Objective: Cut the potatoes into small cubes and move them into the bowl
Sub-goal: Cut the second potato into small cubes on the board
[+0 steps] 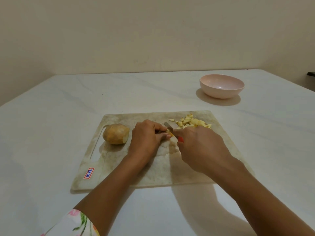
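Potato flesh looks firm and wet, so the small piece [168, 132] pinned mid-board under the curled left hand [146, 138] may slip, while the right hand [201, 149] grips the knife [168, 127]; cubes [192, 122] lie far right, bowl [222, 86] beyond.

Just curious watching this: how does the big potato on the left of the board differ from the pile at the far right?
The big potato is nearly whole and mostly brown-skinned; the pile is many small pale-yellow cubes. The potato sits alone, while the cubes are heaped together. Both lie on the cutting board.
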